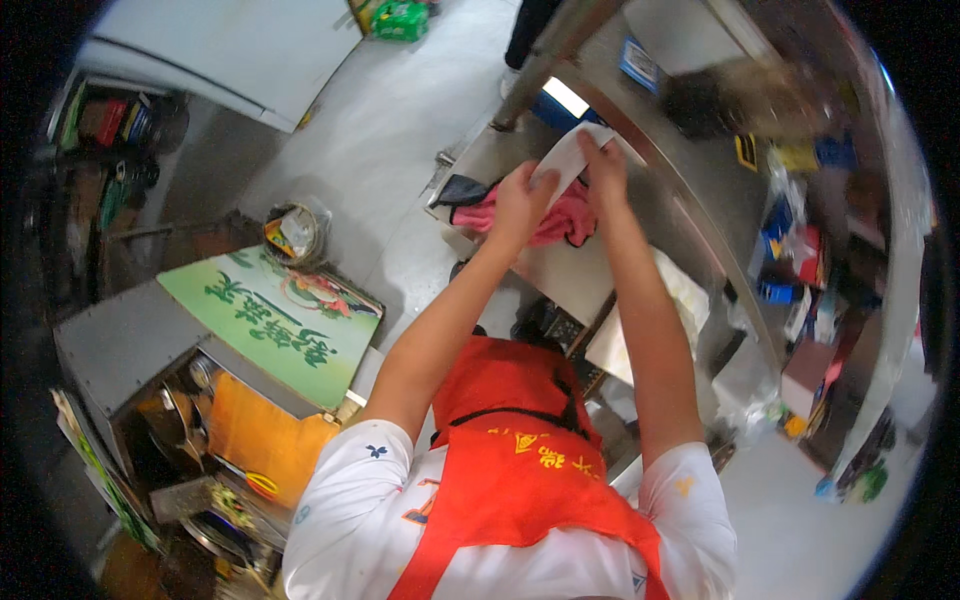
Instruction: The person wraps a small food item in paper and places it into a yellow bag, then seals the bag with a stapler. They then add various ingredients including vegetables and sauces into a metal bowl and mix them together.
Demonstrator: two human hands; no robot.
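Observation:
My left hand (pixel 523 196) and my right hand (pixel 606 171) both hold a white folded strip (pixel 564 160), which could be paper or thin cloth. The left grips its near end, while the right pinches it close to the far end. Below it, a crumpled pink cloth (pixel 553 223) with dark edging lies on a pale surface (pixel 566 274). A dark grey piece of fabric (pixel 460 190) adjoins the pink cloth's left side. Past my right hand is a bright white rectangle (pixel 565 97) beside something blue; I cannot tell what it is.
A curved metal rail (pixel 682 187) runs along the right, with cluttered shelves beyond. A green sign board (pixel 274 319) with writing lies at left, near a bin (pixel 296 234). Yellow-handled scissors (pixel 261 484) rest by a wooden board (pixel 262 431). Another person's leg (pixel 525 37) stands at the top.

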